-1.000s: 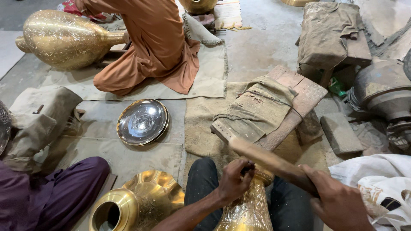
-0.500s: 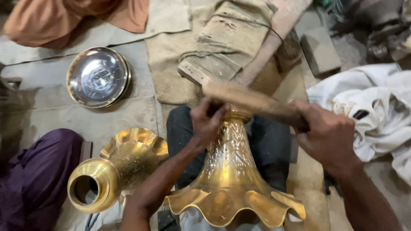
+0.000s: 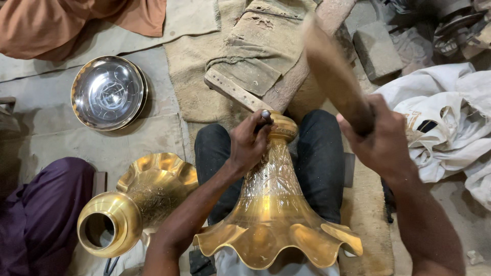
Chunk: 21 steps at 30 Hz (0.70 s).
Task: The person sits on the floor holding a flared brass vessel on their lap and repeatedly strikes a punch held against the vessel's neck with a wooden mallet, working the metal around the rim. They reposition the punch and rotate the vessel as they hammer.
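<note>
The right hand (image 3: pixel 381 140), gripping a wooden mallet (image 3: pixel 335 76), is now lifting it off the brass vase (image 3: pixel 273 204) while the left hand (image 3: pixel 248 143) is clasping a punch (image 3: pixel 266 116) at its neck.

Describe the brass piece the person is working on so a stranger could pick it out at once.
Look at the dark-trousered legs at the picture's centre. Between them stands a flared brass vessel, gripped near its narrow top by the left hand. Unlike the second brass vase lying to its left, it has an engraved neck and its wavy rim faces the camera.

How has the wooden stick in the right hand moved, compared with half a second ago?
Yes. The wooden stick in the right hand has swung up: it lay across the narrow top of the brass vase, and now it is raised, clear of it.
</note>
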Available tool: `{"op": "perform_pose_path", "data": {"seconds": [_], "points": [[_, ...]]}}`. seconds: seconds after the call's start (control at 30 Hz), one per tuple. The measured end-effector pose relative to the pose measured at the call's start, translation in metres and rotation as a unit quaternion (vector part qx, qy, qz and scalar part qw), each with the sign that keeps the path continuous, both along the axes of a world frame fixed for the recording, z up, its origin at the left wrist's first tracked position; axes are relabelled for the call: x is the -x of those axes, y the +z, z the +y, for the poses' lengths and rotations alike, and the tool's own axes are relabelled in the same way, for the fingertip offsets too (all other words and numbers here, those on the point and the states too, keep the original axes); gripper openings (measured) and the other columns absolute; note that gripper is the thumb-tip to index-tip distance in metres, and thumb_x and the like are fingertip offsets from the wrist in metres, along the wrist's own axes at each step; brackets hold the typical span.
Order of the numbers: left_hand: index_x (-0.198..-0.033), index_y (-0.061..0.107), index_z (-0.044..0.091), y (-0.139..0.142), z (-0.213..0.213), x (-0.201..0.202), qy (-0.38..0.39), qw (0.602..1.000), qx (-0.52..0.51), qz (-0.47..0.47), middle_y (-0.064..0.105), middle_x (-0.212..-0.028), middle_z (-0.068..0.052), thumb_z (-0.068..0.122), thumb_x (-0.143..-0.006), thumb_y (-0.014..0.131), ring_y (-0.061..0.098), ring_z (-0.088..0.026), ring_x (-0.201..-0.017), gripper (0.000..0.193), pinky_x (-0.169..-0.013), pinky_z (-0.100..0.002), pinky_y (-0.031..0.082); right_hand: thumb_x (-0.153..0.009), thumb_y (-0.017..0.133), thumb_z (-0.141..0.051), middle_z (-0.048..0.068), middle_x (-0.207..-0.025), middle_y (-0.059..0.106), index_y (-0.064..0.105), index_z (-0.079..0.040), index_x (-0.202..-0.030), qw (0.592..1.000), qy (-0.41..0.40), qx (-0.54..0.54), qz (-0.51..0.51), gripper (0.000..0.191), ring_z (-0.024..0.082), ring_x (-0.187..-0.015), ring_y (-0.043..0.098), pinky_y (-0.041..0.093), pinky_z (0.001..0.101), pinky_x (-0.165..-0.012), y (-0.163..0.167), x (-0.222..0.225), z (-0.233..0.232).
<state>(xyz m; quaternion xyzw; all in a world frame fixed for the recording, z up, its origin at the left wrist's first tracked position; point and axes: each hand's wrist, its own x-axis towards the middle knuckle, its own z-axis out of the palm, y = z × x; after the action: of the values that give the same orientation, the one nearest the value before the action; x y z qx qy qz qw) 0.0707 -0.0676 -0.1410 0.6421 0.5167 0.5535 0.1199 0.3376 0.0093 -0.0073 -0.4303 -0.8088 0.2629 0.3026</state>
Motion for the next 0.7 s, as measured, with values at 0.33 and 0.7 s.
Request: {"op": "perform_pose_path", "data": {"seconds": [0.33,0.7], "points": [[-0.107,0.068,0.003,-0.01,0.008,0.006,-0.018,0.997,0.065,0.046,0.077,-0.095,-0.015,0.005,-0.105,0.063,0.077,-0.016,-0.073,0.006,-0.053,-0.024,0.067,-0.081,0.077,-0.018,0.008,-0.088,0.073,0.063,-0.011,-0.123,0.925,0.028,-0.119,-0.359,0.045,0.023,-0.07,0.072,0.061,0.0401,-0.069,0.014,0.0,0.01],[-0.128,0.067,0.003,0.017,0.022,0.015,-0.121,0.981,0.103,0.108,0.077,-0.11,-0.018,0.002,-0.098,0.066,0.079,-0.023,-0.08,0.03,-0.06,-0.031,0.069,-0.092,0.074,-0.022,0.014,-0.088,0.071,0.061,-0.007,-0.126,0.992,-0.033,-0.028,-0.12,0.039,0.032,-0.074,0.073,0.059,0.0442,-0.068,-0.033,-0.016,-0.012]]}}
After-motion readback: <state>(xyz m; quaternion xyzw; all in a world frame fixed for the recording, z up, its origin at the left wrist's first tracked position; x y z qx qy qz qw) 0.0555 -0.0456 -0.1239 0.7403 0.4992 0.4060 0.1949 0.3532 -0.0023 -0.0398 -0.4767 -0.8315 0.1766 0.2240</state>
